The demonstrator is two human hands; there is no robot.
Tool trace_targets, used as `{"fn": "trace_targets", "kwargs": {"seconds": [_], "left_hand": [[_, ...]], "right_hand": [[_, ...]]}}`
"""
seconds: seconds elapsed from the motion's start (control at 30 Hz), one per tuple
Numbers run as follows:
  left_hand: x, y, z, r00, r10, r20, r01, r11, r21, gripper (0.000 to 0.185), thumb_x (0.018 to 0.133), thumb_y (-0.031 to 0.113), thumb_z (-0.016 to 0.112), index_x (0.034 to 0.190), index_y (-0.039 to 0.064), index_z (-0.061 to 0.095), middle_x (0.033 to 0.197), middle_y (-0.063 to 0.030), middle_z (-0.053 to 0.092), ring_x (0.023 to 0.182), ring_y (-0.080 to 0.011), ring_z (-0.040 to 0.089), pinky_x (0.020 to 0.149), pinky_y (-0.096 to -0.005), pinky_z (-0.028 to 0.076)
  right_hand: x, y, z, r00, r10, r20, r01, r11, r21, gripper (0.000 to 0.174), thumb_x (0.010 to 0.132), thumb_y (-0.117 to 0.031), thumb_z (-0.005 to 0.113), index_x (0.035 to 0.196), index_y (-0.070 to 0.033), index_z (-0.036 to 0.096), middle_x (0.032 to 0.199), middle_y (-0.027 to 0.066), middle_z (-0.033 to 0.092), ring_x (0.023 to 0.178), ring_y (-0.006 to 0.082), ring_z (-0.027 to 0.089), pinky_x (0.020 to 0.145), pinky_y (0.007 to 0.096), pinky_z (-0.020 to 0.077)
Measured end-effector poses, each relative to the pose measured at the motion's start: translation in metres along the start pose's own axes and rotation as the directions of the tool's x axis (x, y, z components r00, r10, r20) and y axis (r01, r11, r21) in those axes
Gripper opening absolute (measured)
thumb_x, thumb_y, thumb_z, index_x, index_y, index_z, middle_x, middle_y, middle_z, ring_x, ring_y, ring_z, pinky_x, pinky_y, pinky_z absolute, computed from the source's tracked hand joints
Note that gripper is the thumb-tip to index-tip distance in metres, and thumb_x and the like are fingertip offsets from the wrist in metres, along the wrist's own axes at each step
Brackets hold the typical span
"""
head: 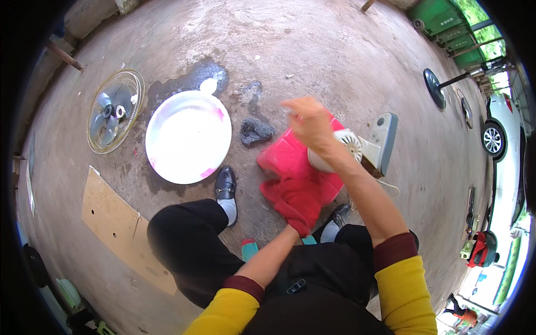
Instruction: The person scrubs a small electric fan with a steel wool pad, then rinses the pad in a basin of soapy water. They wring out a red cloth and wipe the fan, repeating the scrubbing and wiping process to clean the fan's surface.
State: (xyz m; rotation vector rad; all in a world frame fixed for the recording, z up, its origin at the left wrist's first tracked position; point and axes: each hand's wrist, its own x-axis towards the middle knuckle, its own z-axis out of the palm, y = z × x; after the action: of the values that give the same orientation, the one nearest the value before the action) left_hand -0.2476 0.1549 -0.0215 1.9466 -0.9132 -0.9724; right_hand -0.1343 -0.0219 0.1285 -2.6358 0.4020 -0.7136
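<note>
My left hand is hidden inside a red cloth (295,201), which covers it down to the wrist and rests over the near side of a pinkish-red plastic stool (278,153). My right hand (309,121), blurred, is raised above the stool with its index finger stretched out to the left. Nothing shows in it. Under my right forearm lies a white fan motor housing (351,142) with a vented end. A grey-white fan control box (383,142) with a knob adjoins it on the right.
A white enamel-like basin (188,138) stands on wet concrete, a white scoop-like item (208,86) at its rim. A dark wet rag (255,131) lies beside it. Fan blades in a grille (115,112) and cardboard (121,228) lie left. A fan stand base (435,89) and a car (502,159) are right.
</note>
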Motion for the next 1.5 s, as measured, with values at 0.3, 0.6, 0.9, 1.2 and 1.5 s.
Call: {"fn": "trace_targets", "kwargs": {"seconds": [0.3, 0.6, 0.9, 1.2, 1.5], "left_hand": [[-0.012, -0.008, 0.007, 0.980, -0.036, 0.195, 0.061, 0.991, -0.120, 0.022, 0.090, 0.024, 0.058, 0.100, 0.004, 0.060, 0.097, -0.0173, 0.062, 0.094, -0.0320, 0.060, 0.077, -0.0412, 0.046], [-0.016, -0.024, -0.001, 0.964, -0.047, 0.261, 0.085, 0.987, -0.137, 0.022, 0.090, 0.023, 0.058, 0.101, 0.004, 0.059, 0.098, -0.0171, 0.062, 0.095, -0.0319, 0.060, 0.078, -0.0411, 0.046], [-0.013, -0.039, -0.018, 0.966, -0.043, 0.256, 0.074, 0.991, -0.113, 0.023, 0.090, 0.023, 0.058, 0.103, 0.004, 0.059, 0.100, -0.0170, 0.062, 0.097, -0.0318, 0.060, 0.079, -0.0409, 0.046], [0.005, -0.044, -0.019, 0.986, -0.066, 0.151, 0.085, 0.989, -0.122, 0.023, 0.090, 0.023, 0.059, 0.104, 0.004, 0.059, 0.101, -0.0169, 0.062, 0.098, -0.0317, 0.059, 0.080, -0.0408, 0.046], [0.014, -0.029, -0.022, 0.996, -0.049, 0.079, 0.064, 0.980, -0.191, 0.024, 0.090, 0.023, 0.059, 0.105, 0.004, 0.058, 0.102, -0.0167, 0.062, 0.099, -0.0316, 0.059, 0.081, -0.0407, 0.046]], "right_hand": [[-0.010, 0.020, 0.231, 0.533, 0.475, 0.700, -0.088, 0.854, -0.513, 0.091, 0.074, -0.029, 0.078, 0.150, -0.037, 0.029, 0.156, 0.0246, 0.022, 0.130, 0.0583, 0.036, 0.089, 0.0739, 0.0404], [-0.024, 0.047, 0.281, 0.519, 0.569, 0.638, -0.149, 0.795, -0.588, 0.028, 0.090, -0.020, 0.058, 0.114, -0.012, 0.072, 0.149, 0.0141, 0.035, 0.130, 0.0496, 0.036, 0.088, 0.0727, 0.0398], [-0.037, 0.045, 0.265, 0.555, 0.563, 0.612, -0.147, 0.791, -0.594, 0.034, 0.094, -0.026, 0.054, 0.128, -0.025, 0.061, 0.150, 0.0184, 0.034, 0.136, 0.0511, 0.027, 0.094, 0.0754, 0.0329], [0.002, 0.049, 0.254, 0.635, 0.549, 0.543, -0.179, 0.789, -0.588, 0.018, 0.085, -0.018, 0.061, 0.099, -0.008, 0.066, 0.097, 0.0181, 0.066, 0.092, 0.0344, 0.061, 0.063, 0.0626, 0.0504], [0.067, 0.005, -0.029, 0.952, 0.285, -0.111, -0.276, 0.957, 0.088, 0.027, 0.074, -0.009, 0.052, 0.094, -0.010, 0.071, 0.095, 0.0193, 0.070, 0.089, 0.0371, 0.067, 0.079, 0.0439, 0.0531]]}}
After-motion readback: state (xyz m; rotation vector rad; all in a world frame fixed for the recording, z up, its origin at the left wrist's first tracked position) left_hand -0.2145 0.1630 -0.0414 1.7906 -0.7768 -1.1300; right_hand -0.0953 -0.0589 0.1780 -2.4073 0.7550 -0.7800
